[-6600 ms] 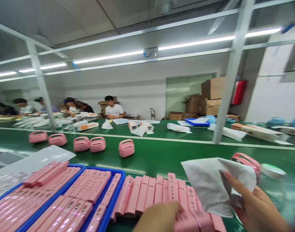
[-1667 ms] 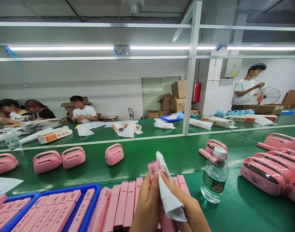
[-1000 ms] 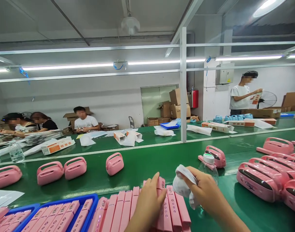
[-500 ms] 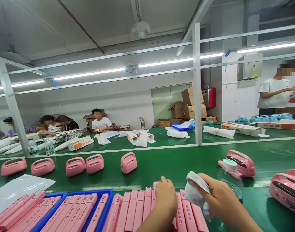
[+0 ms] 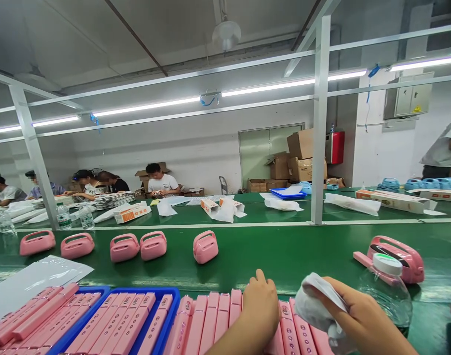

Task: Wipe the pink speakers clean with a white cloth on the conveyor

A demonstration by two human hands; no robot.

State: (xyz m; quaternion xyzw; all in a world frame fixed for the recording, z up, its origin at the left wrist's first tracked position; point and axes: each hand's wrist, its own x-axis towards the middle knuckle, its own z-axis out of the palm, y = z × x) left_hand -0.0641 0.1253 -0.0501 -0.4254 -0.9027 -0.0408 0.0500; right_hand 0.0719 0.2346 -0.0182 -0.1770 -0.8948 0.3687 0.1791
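My left hand (image 5: 260, 313) lies curled over a row of pink plastic bars (image 5: 210, 315), touching them. Whether its fingers grip a bar, I cannot tell. To the right, my right hand (image 5: 355, 313) is shut on a bunched white cloth (image 5: 318, 303), which hides the bars beneath it. Just beyond that hand stands a clear water bottle (image 5: 386, 291) with a white cap. More of the same pink bars lie in rows inside a blue tray (image 5: 144, 291) at lower left.
Several pink handbag-shaped cases (image 5: 205, 246) stand along the green conveyor belt (image 5: 284, 261), and another (image 5: 397, 259) lies behind the bottle. A white plastic sheet (image 5: 36, 278) lies at left. Co-workers, cartons and packaging occupy the far bench.
The view has swung from the cases at right toward the left. My right hand has bunched the cloth and moved away from the bar it held, and my left hand has dropped onto the row.
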